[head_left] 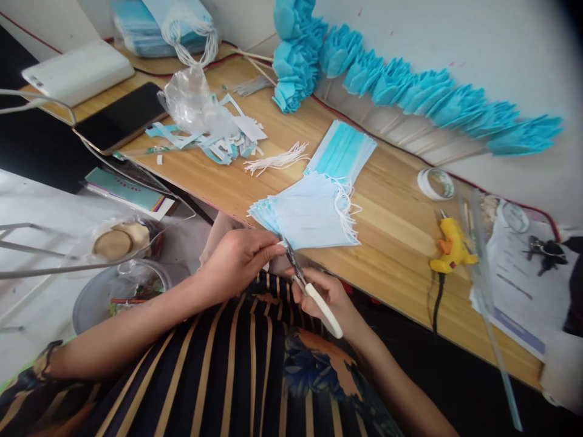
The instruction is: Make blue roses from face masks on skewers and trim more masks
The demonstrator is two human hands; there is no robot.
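Note:
My left hand (237,258) is closed in a pinch at the near-left corner of a fanned stack of light blue face masks (305,209). A small white end shows at its fingertips; the fingers hide the rest of the grip. My right hand (334,297) is wrapped around white-handled scissors (322,308), whose blades point up and left to the pinched corner. White ear loops (348,212) hang from the stack's right side. Behind it lies a second mask pile (344,149), brighter blue on top. A bundle of cut white loops (277,159) rests to its left.
Trimmed strips (228,142) and a clear plastic bag (194,100) lie left, near a phone (122,116) and a white box (78,71). Blue flowers on sticks (419,91) line the wall. A yellow glue gun (453,246) and tape roll (436,184) sit right. Below stands a bin (93,303).

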